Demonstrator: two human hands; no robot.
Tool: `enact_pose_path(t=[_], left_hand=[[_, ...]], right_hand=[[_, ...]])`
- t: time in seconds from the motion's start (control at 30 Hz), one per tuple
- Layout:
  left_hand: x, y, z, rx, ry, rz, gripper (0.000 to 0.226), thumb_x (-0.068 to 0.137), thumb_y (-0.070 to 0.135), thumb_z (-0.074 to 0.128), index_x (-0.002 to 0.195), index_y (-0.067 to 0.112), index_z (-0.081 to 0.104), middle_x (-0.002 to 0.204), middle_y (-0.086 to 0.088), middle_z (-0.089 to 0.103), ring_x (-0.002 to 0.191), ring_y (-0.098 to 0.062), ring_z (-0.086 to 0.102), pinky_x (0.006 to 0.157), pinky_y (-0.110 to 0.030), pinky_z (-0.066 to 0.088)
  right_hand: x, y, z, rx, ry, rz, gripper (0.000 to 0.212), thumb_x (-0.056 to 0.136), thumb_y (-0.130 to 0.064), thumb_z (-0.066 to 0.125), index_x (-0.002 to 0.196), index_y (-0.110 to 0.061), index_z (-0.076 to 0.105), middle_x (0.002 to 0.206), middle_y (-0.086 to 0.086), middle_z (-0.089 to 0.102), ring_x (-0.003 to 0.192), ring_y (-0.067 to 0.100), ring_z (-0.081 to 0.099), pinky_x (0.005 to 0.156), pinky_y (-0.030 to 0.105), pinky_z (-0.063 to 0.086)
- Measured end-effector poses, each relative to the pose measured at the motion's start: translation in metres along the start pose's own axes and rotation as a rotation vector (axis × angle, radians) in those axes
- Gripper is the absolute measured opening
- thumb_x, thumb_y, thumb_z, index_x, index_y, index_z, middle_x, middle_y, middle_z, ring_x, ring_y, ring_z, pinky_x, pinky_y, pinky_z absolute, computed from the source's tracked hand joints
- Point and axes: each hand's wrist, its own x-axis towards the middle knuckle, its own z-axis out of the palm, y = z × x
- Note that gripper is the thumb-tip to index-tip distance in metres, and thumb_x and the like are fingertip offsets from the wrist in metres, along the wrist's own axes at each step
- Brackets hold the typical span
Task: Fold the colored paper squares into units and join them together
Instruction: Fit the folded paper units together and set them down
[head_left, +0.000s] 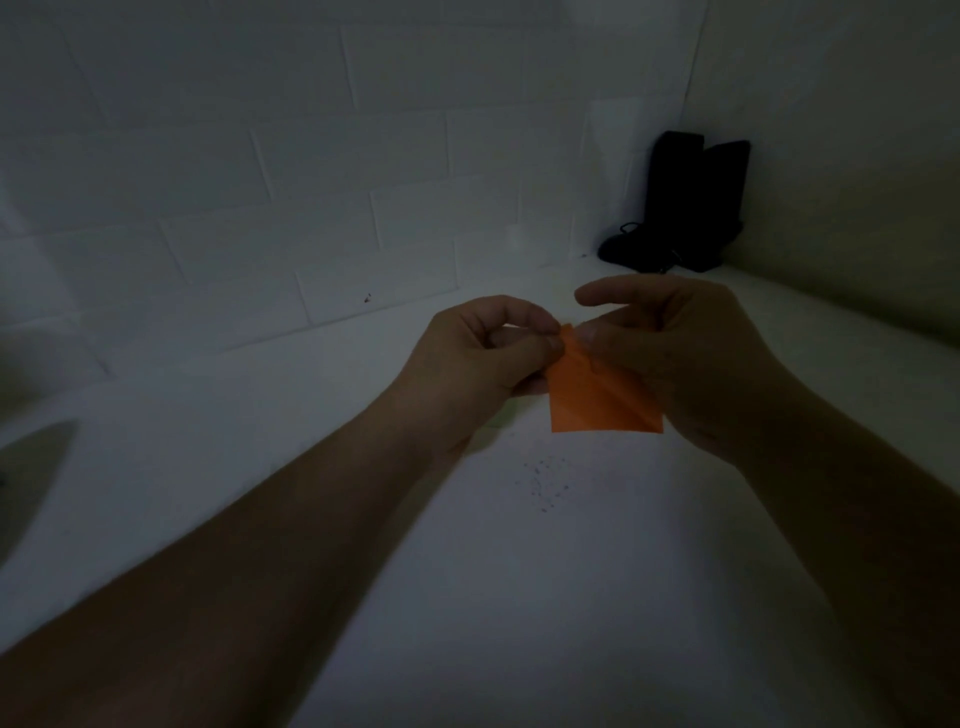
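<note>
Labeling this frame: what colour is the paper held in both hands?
Orange, plain, no pattern. The paper shows best in the head view, the only one.

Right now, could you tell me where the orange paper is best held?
Probably at its top edge, from both sides: the left hand and right hand already pinch the orange paper there, and the rest hangs free above the white table.

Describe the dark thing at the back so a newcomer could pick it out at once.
Follow the white surface to its far right corner, where the block-patterned wall ends. The black object stands upright there, beyond both hands. It is the only dark item; the orange paper is bright.
</note>
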Motion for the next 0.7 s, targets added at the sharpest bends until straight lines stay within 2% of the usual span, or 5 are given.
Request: enact_pose_path(t=[0.1,0.27,0.37,0.53,0.7], left_hand=[[0.000,-0.001,0.001,0.055,0.014,0.024,0.012,0.096,-0.001,0.064,0.094,0.008,0.072,0.079,-0.008,0.073,0.077,-0.018,0.069,0.079,-0.030,0.061],[0.001,-0.002,0.000,0.031,0.040,0.035,0.018,0.092,-0.006,0.067,0.094,0.012,0.071,0.064,-0.005,0.062,0.076,-0.024,0.065,0.090,-0.047,0.060],[0.001,-0.002,-0.001,0.010,0.045,0.063,0.022,0.090,-0.008,0.069,0.100,0.011,0.067,0.068,-0.016,0.059,0.079,-0.032,0.061,0.096,-0.057,0.056],[0.000,0.000,0.001,-0.012,0.036,0.081,0.027,0.078,0.003,0.073,0.103,0.012,0.065,0.081,-0.027,0.059,0.083,-0.037,0.061,0.096,-0.062,0.053],[0.001,-0.001,-0.001,-0.017,0.022,0.064,0.028,0.083,-0.002,0.072,0.106,0.012,0.063,0.074,-0.023,0.057,0.082,-0.036,0.060,0.097,-0.061,0.052]], right_hand=[[0.000,-0.001,0.000,0.002,-0.004,0.001,0.030,0.086,-0.008,0.074,0.107,-0.029,0.070,0.083,-0.003,0.076,0.085,0.016,0.073,0.088,0.047,0.058],[-0.002,-0.005,0.002,0.017,0.008,-0.005,0.032,0.086,-0.005,0.073,0.107,-0.029,0.071,0.079,-0.003,0.076,0.079,0.011,0.072,0.083,0.037,0.056],[-0.003,-0.005,0.003,0.027,-0.029,0.024,0.041,0.086,-0.005,0.072,0.116,-0.031,0.067,0.083,-0.002,0.075,0.080,0.009,0.071,0.075,0.028,0.052],[-0.003,-0.004,0.009,0.012,-0.013,0.104,0.054,0.082,-0.016,0.080,0.127,-0.038,0.061,0.105,-0.011,0.059,0.099,0.020,0.063,0.085,0.045,0.057],[-0.004,-0.006,0.010,-0.036,0.015,0.065,0.061,0.082,-0.017,0.079,0.134,-0.040,0.056,0.110,-0.021,0.048,0.096,0.011,0.056,0.072,0.027,0.051]])
